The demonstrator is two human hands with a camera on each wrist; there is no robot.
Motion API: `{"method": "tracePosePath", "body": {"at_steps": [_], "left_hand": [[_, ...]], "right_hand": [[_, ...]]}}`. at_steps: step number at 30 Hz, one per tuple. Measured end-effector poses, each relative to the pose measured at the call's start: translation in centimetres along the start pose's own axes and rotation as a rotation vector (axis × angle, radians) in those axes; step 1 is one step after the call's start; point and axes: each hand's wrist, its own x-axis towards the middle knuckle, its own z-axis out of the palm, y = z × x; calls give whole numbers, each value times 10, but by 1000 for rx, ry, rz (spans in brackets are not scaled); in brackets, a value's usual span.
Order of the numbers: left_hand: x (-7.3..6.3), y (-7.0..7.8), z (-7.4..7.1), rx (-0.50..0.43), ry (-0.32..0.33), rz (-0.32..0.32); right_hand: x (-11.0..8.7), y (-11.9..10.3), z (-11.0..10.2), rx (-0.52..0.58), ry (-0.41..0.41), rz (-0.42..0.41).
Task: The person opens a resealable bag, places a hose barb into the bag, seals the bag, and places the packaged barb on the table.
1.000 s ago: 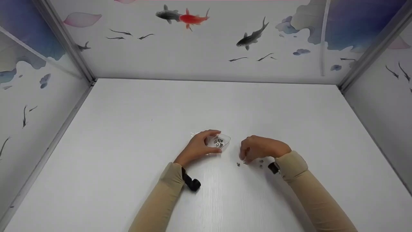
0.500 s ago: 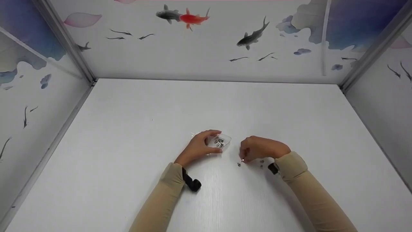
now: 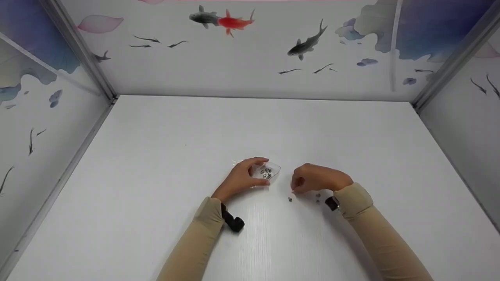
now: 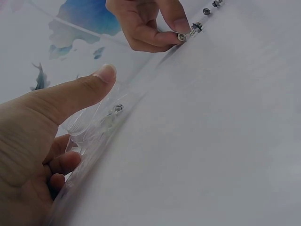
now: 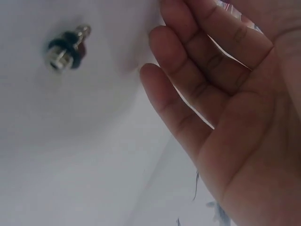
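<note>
My left hand [image 3: 244, 175] grips a small clear plastic box [image 3: 274, 168], its thumb on the near side and the fingers on the far side. Several small silver metal parts [image 3: 266, 173] lie inside the box. To the right, my right hand [image 3: 318, 179] pinches one small round-ended metal part [image 4: 182, 36] between thumb and index finger, just above the table. Nearest to it on the tabletop lies another metal part [image 3: 290, 199]. In the right wrist view a silver part with a dark green ring [image 5: 64, 51] lies apart from the loosely curled other fingers [image 5: 162, 87].
Two more small metal parts [image 3: 318, 196] lie under the right wrist, near its black wrist camera [image 3: 332, 203]. The white table [image 3: 156, 128] is bounded by printed panels [image 3: 250, 58] at the back and both sides.
The right hand's fingertips have shifted slightly up and left with the pinched metal part, which shows less in the head view now. The left hand and box have stayed in place.
</note>
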Motion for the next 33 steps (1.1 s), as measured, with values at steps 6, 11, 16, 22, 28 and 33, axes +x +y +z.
{"method": "tracePosePath", "body": {"at_steps": [6,11,16,22,28,33], "left_hand": [[-1,2,0,-10,2,-3],[-1,3,-1,-4,4,5],[-1,2,-1,-2,4,20],[-1,0,0,-18,2,17],[-1,-2,0,-42,-7,9],[0,-1,0,-26,-6,15]], "right_hand": [[2,-1,-3,-5,38,19],[4,-4,-8,-16,76,17],[6,-6,-13,-6,98,-5],[9,-9,-18,-21,129,-43],[11,-13,-22,-38,169,-109],[16,-15,-24,-55,202,-119]]}}
